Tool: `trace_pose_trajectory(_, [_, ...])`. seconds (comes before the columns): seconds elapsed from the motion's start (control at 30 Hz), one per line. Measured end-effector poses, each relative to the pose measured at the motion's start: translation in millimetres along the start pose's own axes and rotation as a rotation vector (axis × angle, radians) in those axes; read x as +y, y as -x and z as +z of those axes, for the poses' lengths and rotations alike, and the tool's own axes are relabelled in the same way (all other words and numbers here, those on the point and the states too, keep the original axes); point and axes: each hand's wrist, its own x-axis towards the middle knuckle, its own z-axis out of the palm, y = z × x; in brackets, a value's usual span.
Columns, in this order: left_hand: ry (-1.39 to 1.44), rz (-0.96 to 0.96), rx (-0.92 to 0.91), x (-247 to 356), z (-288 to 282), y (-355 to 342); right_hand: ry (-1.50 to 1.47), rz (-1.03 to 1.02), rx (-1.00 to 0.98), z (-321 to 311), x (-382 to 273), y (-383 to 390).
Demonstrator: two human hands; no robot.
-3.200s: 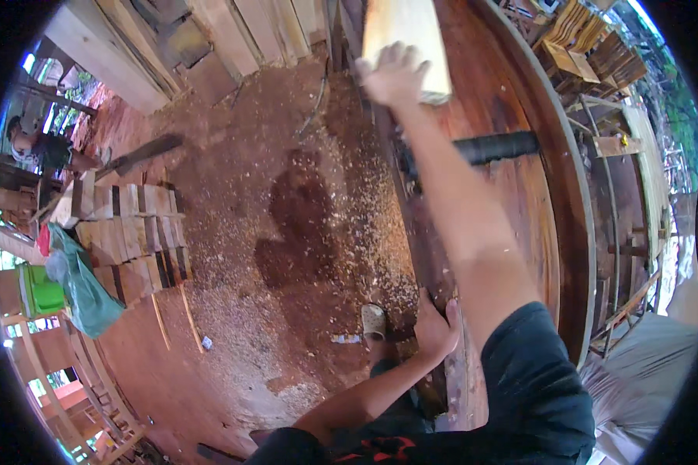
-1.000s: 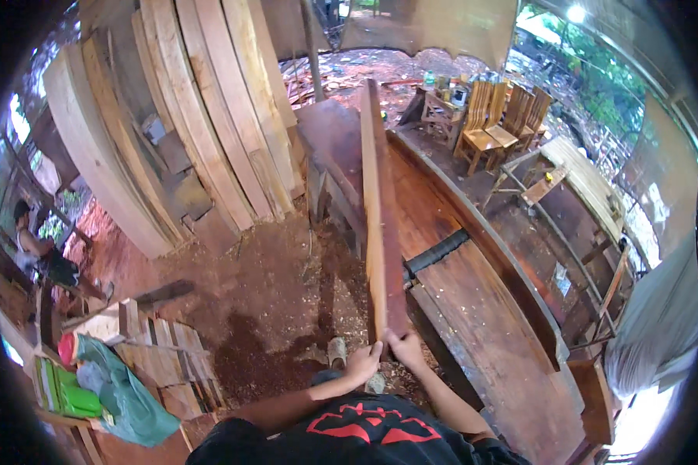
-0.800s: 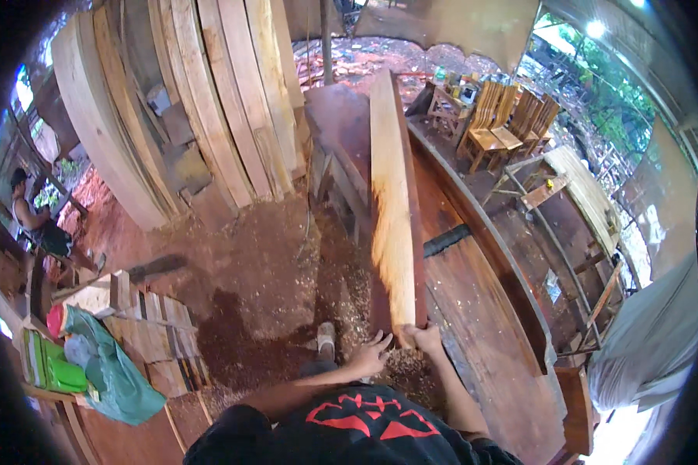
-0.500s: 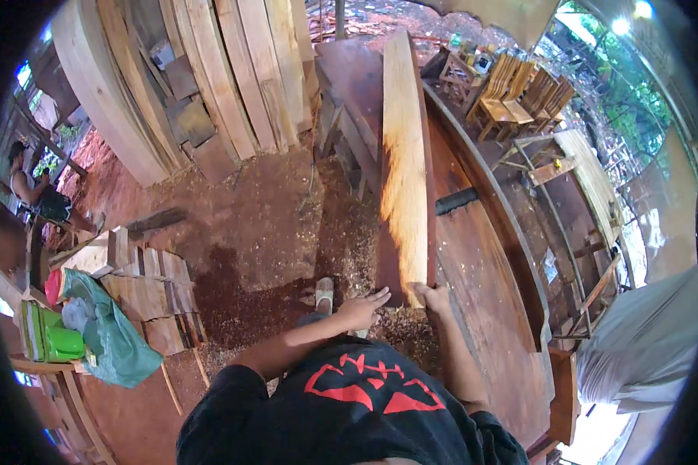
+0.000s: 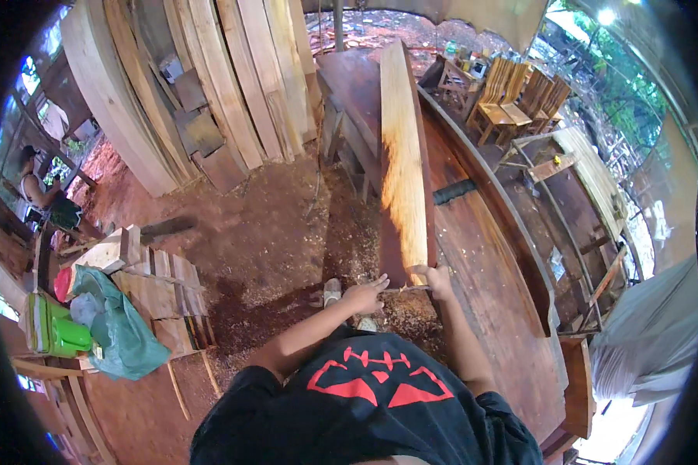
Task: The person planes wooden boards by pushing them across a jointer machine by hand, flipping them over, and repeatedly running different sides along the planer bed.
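Long board [image 5: 406, 167], pale yellow on part of its face and dark reddish-brown on the rest, runs straight out ahead of the grip; its near end sits at the hands. Right hand [image 5: 436, 280] on the near right corner: thumb over the top face, fingers curled at the edge, pinching the wood. Left hand [image 5: 364, 297] at the near left corner, fingers reaching to the end edge; cannot tell whether it clasps or only steadies.

Beyond the grip, the board's far end lies over a dark tabletop [image 5: 350, 77]; contact there unclear. Just right of the board, a long reddish wooden bench [image 5: 488, 310] with a dark roller [image 5: 454, 192] across it. Left of the hands, well apart: stacked wood blocks [image 5: 143, 291], a green bag [image 5: 132, 341] beside them, and a bright green container [image 5: 71, 335] further left. Ahead and left of the grip, tall planks [image 5: 236, 85] stand leaning. Far ahead and right, wooden chairs [image 5: 506, 112]. Close below the left hand, a shoe [image 5: 331, 293] on the shaving-strewn floor [image 5: 256, 232]. Another person [image 5: 48, 198] far off to the left.
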Motion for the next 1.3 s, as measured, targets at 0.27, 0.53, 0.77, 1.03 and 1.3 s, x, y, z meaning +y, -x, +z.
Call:
trace_pose_trajectory(0.27, [0.144, 0.041, -0.098, 13, 6, 31, -0.234, 0.06, 0.111, 15, 2, 35])
trace_pose_trajectory(0.53, [0.32, -0.417, 0.004, -16, 64, 108, -0.097, 0.074, 0.009, 72, 49, 150])
trace_pose_trajectory(0.77, [0.394, -0.459, 0.162, -3, 149, 173, -0.078, 0.14, -0.024, 54, 103, 244])
trace_pose_trajectory(1.03, [1.896, -0.137, -0.176, 48, 201, 213, -0.038, 0.227, -0.085, -3, 156, 333])
trace_pose_trajectory(1.3, [2.228, -0.444, -0.196, 56, 245, 243, -0.098, 0.35, -0.277, 10, 176, 385])
